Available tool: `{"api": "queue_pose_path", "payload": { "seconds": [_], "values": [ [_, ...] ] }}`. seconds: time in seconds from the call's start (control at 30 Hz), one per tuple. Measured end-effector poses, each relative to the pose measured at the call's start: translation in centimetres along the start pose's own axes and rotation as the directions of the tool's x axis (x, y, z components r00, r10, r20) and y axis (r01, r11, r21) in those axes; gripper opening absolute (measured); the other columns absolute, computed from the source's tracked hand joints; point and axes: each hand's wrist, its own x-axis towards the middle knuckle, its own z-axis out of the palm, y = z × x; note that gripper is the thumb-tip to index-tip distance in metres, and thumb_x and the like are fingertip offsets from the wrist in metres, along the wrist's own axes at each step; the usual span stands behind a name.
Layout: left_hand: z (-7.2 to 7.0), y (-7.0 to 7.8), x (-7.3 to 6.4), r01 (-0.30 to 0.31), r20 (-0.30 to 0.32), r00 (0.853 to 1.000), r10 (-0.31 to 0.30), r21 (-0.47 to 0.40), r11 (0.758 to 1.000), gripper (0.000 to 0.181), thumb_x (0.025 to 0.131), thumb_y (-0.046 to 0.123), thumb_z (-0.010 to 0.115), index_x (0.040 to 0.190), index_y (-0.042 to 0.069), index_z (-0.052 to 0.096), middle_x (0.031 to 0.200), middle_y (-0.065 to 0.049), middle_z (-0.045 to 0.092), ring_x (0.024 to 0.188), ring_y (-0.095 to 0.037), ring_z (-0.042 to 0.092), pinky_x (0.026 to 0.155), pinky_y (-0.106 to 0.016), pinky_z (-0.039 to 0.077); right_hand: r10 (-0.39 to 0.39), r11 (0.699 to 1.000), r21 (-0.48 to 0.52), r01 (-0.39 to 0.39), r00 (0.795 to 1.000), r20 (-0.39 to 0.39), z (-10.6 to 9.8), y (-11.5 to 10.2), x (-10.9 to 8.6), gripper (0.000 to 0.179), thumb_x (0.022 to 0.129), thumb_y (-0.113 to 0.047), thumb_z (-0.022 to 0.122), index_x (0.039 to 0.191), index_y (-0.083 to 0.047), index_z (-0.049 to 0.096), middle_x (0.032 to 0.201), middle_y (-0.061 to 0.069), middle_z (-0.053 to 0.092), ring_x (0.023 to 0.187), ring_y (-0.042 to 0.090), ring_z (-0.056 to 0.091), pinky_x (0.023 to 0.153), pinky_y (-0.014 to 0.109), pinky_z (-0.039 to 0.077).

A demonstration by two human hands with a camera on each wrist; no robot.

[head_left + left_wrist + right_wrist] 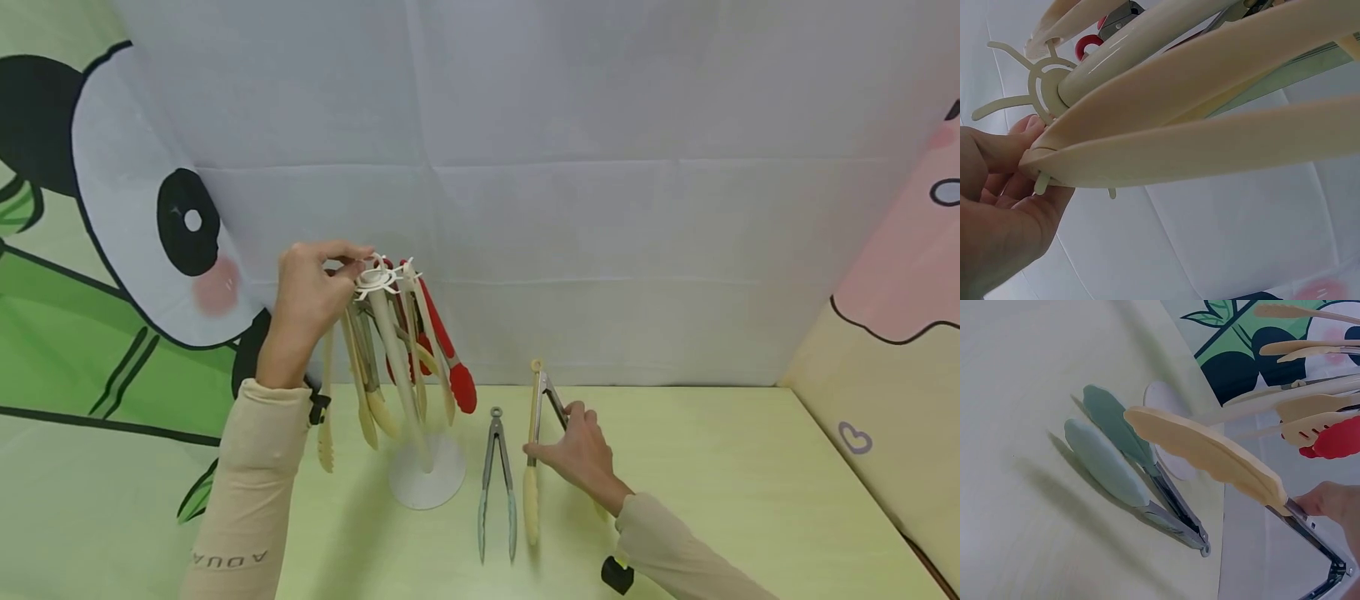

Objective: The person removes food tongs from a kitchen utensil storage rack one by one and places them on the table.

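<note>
My left hand (311,287) is at the top of a white utensil stand (401,367), its fingers pinching the hooked ring (1035,84). Right beside those fingers, cream tongs (1197,150) hang from a hook, their joined end overlapping the hand in the left wrist view. My right hand (579,450) grips cream tongs with metal arms (532,500), thumb on one arm and fingers on the other. Those tongs are spread apart, joined end toward the wall; one scalloped head (1210,453) shows large in the right wrist view.
Mint-green tongs (497,475) lie spread on the table (735,467) between the stand and my right hand. Red tongs (450,350) and several cream utensils hang on the stand, above its round base (427,492). A pale cloth wall (540,250) borders the table's far edge.
</note>
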Motion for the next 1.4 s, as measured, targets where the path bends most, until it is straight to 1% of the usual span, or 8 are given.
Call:
{"api": "queue_pose_path", "payload": {
  "seconds": [0.33,0.47,0.67,0.9,1.07,1.17,1.3,1.4],
  "values": [
    [0.0,0.0,0.0,-0.002,-0.014,1.0,0.002,0.002,1.0,0.028,0.088,-0.005,0.054,0.104,0.006,0.074,0.101,-0.015,0.069,0.065,-0.02,0.056,0.043,-0.021,0.035,0.047,0.999,-0.024,-0.046,0.999,0.027,1.1,1.4,0.1,0.081,0.062,-0.046,0.081,0.118,-0.001,0.042,0.1,0.016,0.048,0.068,0.024,0.045,0.052,0.032,0.035],
    [0.0,0.0,-0.1,0.001,-0.016,1.0,-0.001,-0.005,1.0,0.028,0.087,-0.006,0.054,0.104,0.005,0.074,0.101,-0.015,0.069,0.066,-0.019,0.056,0.043,-0.021,0.035,0.051,0.998,-0.034,-0.05,0.998,0.039,1.3,1.6,0.0,0.08,0.062,-0.047,0.081,0.115,-0.001,0.042,0.096,0.015,0.046,0.067,0.023,0.043,0.051,0.032,0.034],
    [0.0,0.2,-0.2,0.001,-0.019,1.0,-0.001,-0.012,1.0,0.029,0.086,-0.006,0.053,0.103,0.005,0.074,0.101,-0.014,0.07,0.061,-0.02,0.055,0.041,-0.021,0.033,0.04,0.998,-0.049,-0.038,0.998,0.049,1.7,2.2,-0.1,0.074,0.062,-0.045,0.081,0.106,-0.001,0.041,0.088,0.013,0.043,0.064,0.023,0.041,0.049,0.032,0.032],
    [0.1,0.3,-0.3,0.013,-0.004,1.0,-0.013,-0.031,0.999,0.029,0.087,-0.007,0.053,0.104,0.005,0.073,0.104,-0.014,0.069,0.068,-0.019,0.057,0.043,-0.02,0.035,0.036,0.996,-0.083,-0.032,0.998,0.047,2.4,3.3,0.0,0.069,0.062,-0.044,0.082,0.094,-0.003,0.036,0.081,0.012,0.039,0.061,0.022,0.038,0.049,0.032,0.029],
    [0.0,0.4,-0.4,0.01,-0.004,1.0,-0.01,-0.026,1.0,0.029,0.087,-0.006,0.053,0.105,0.005,0.073,0.105,-0.014,0.069,0.071,-0.021,0.059,0.044,-0.019,0.036,0.051,0.993,-0.107,-0.045,0.997,0.055,3.0,3.8,0.1,0.069,0.062,-0.044,0.082,0.094,-0.003,0.037,0.08,0.011,0.039,0.06,0.022,0.038,0.048,0.032,0.029],
    [-0.1,0.5,-0.6,0.004,-0.013,1.0,-0.004,-0.021,1.0,0.028,0.087,-0.006,0.054,0.105,0.005,0.073,0.105,-0.014,0.069,0.068,-0.021,0.058,0.043,-0.019,0.035,0.058,0.991,-0.124,-0.05,0.996,0.062,3.4,3.9,0.1,0.068,0.063,-0.045,0.08,0.095,-0.003,0.038,0.08,0.011,0.039,0.06,0.022,0.038,0.048,0.032,0.03],
    [-0.1,0.5,-0.7,-0.004,-0.021,1.0,0.004,-0.021,1.0,0.027,0.088,-0.006,0.055,0.105,0.005,0.073,0.104,-0.015,0.069,0.065,-0.021,0.057,0.043,-0.019,0.035,0.051,0.989,-0.144,-0.04,0.996,0.068,3.9,4.1,0.2,0.067,0.063,-0.044,0.079,0.094,-0.003,0.038,0.079,0.011,0.039,0.06,0.022,0.038,0.047,0.033,0.03],
    [-0.1,0.5,-0.7,-0.006,-0.017,1.0,0.006,-0.021,1.0,0.027,0.088,-0.005,0.056,0.105,0.006,0.073,0.104,-0.015,0.069,0.067,-0.021,0.057,0.044,-0.019,0.036,0.05,0.986,-0.16,-0.037,0.996,0.074,4.3,4.4,0.2,0.067,0.062,-0.045,0.079,0.094,-0.002,0.038,0.079,0.012,0.038,0.06,0.022,0.038,0.047,0.033,0.03]
  ]
}}
